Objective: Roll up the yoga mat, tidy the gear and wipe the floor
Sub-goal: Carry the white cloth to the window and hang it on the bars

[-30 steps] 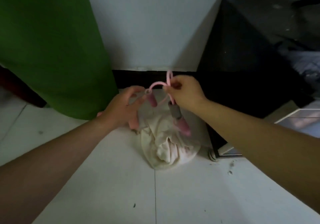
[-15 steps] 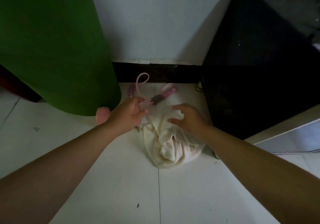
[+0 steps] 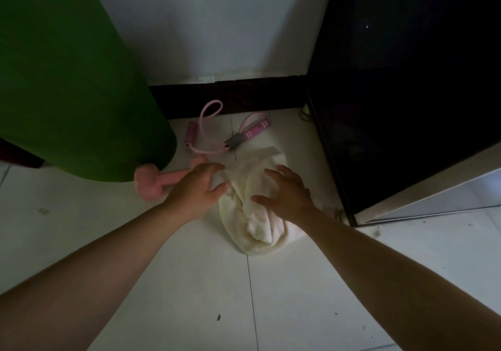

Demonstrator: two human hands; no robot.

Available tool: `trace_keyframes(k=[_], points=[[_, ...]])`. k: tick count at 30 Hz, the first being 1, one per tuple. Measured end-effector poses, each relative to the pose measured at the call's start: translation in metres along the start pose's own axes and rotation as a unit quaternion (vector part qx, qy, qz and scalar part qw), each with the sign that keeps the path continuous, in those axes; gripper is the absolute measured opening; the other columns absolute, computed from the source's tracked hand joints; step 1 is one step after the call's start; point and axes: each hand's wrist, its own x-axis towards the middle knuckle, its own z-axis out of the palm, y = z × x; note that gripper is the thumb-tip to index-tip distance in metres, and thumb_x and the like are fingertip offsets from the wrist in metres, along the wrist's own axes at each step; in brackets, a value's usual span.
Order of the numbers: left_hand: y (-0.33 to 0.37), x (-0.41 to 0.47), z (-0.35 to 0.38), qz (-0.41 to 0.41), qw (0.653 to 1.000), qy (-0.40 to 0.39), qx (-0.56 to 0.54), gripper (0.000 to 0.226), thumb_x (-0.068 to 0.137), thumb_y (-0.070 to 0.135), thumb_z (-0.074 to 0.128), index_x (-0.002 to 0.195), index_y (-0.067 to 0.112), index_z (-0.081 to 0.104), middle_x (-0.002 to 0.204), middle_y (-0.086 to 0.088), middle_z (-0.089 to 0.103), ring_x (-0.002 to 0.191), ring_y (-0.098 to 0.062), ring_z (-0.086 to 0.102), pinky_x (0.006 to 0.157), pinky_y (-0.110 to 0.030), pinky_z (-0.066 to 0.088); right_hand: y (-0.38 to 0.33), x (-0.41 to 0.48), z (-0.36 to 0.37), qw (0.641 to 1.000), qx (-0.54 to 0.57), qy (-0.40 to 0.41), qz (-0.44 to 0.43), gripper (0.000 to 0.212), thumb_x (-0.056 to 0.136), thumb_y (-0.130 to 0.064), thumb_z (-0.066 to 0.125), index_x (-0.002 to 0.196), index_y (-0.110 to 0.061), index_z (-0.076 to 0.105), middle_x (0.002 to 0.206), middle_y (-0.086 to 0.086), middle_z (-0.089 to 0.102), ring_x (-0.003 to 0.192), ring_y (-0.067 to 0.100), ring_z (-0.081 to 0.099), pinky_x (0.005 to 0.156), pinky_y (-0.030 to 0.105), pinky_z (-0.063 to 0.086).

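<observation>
The rolled green yoga mat (image 3: pixel 67 79) stands upright at the left against the wall. A pink skipping rope (image 3: pixel 217 131) with pink and grey handles lies on the floor by the skirting board. A pink dumbbell (image 3: pixel 154 184) lies at the mat's foot. A crumpled cream cloth (image 3: pixel 257 215) lies on the white tiles. My left hand (image 3: pixel 198 188) hovers over the dumbbell's near end at the cloth's left edge, fingers spread. My right hand (image 3: pixel 287 193) is above the cloth, fingers apart, holding nothing.
A black cabinet (image 3: pixel 406 93) fills the right side, its corner foot close to the cloth. A dark skirting board (image 3: pixel 244 93) runs under the white wall. White floor tiles (image 3: pixel 189 296) with a few dark specks stretch toward me.
A second ago both hands held the rope up; it now lies on the floor by the wall. Both hands have drawn back and lowered over the cloth, and the dumbbell has come into view.
</observation>
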Motion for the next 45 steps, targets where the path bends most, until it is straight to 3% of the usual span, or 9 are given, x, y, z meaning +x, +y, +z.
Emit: trace_keyframes(k=[6,14,24,27,29,31,37,42,45], points=[[-0.008,-0.004,0.008,-0.034,0.999,-0.013,0.011,0.051,0.082,0.044,0.059,0.125,0.016,0.052,0.118,-0.007,0.060,0.102,-0.020,0.060,0.089,-0.041,0.049,0.015,-0.004,0.032,0.996,-0.070,-0.054,-0.016,0.090,0.067,-0.086,0.035,0.140,-0.051,-0.004,0.155,-0.015,-0.001,0.138,0.029,0.018,0.104,0.050,0.032],[-0.006,-0.005,0.015,-0.024,0.999,-0.033,0.033,0.044,0.085,0.039,0.060,0.123,0.018,0.054,0.117,-0.002,0.060,0.104,-0.015,0.058,0.091,-0.038,0.048,0.016,-0.034,0.047,0.997,-0.027,0.004,-0.071,0.047,0.082,-0.057,0.052,0.122,-0.032,0.051,0.135,-0.003,0.042,0.115,0.023,0.048,0.092,0.036,0.045],[0.052,-0.028,-0.017,-0.004,0.998,-0.041,0.052,0.049,0.085,0.039,0.061,0.127,0.016,0.050,0.122,-0.007,0.054,0.107,-0.023,0.057,0.088,-0.031,0.046,0.013,-0.086,-0.016,0.993,0.091,0.041,-0.057,0.016,0.090,-0.023,0.058,0.104,-0.016,0.061,0.106,0.002,0.059,0.086,0.014,0.054,0.074,0.018,0.038],[0.094,-0.061,-0.061,-0.036,0.999,-0.006,0.040,0.036,0.083,0.046,0.059,0.114,0.028,0.055,0.109,0.002,0.062,0.103,-0.017,0.058,0.089,-0.022,0.032,-0.015,-0.135,-0.061,0.990,0.127,0.038,-0.049,0.013,0.089,-0.017,0.060,0.101,-0.015,0.061,0.099,-0.001,0.057,0.084,0.014,0.057,0.071,0.014,0.042],[0.133,-0.089,-0.097,-0.046,0.999,0.010,0.016,0.038,0.076,0.059,0.050,0.107,0.038,0.050,0.105,0.010,0.062,0.100,-0.012,0.059,0.098,-0.042,0.037,-0.040,-0.174,-0.102,0.988,0.145,0.038,-0.048,0.014,0.089,-0.011,0.058,0.101,-0.013,0.063,0.094,-0.003,0.057,0.080,0.012,0.057,0.065,0.006,0.038],[0.175,-0.120,-0.136,-0.034,0.999,0.005,-0.009,0.040,0.079,0.054,0.052,0.115,0.035,0.050,0.113,0.008,0.060,0.103,-0.011,0.058,0.097,-0.049,0.040,-0.069,-0.215,-0.153,0.985,0.164,0.043,-0.045,0.017,0.087,-0.005,0.057,0.101,-0.011,0.064,0.095,-0.002,0.059,0.079,0.010,0.054,0.063,0.003,0.036],[0.342,-0.179,-0.267,-0.014,1.000,-0.003,-0.019,0.045,0.088,0.028,0.061,0.130,0.019,0.047,0.125,-0.003,0.052,0.107,-0.015,0.052,0.083,-0.025,0.039,-0.158,-0.337,-0.338,0.976,0.216,0.029,0.024,0.033,0.077,0.009,0.059,0.100,-0.014,0.068,0.098,-0.004,0.061,0.085,0.006,0.055,0.069,-0.001,0.039],[0.460,-0.205,-0.358,0.068,0.997,-0.025,-0.005,0.045,0.085,0.021,0.064,0.128,0.014,0.050,0.124,-0.004,0.054,0.100,0.004,0.045,0.082,-0.003,0.030,-0.203,-0.423,-0.463,0.969,0.237,0.051,0.051,0.018,0.085,-0.012,0.065,0.103,-0.014,0.066,0.095,-0.004,0.064,0.079,0.002,0.057,0.071,0.006,0.046],[0.546,-0.218,-0.410,0.135,0.989,-0.060,0.011,0.044,0.087,0.031,0.060,0.129,0.023,0.048,0.128,0.003,0.051,0.109,-0.006,0.050,0.090,-0.018,0.038,-0.230,-0.480,-0.546,0.953,0.270,0.122,0.072,0.018,0.084,-0.014,0.066,0.102,-0.015,0.067,0.093,-0.002,0.067,0.078,0.010,0.060,0.068,0.016,0.049]])
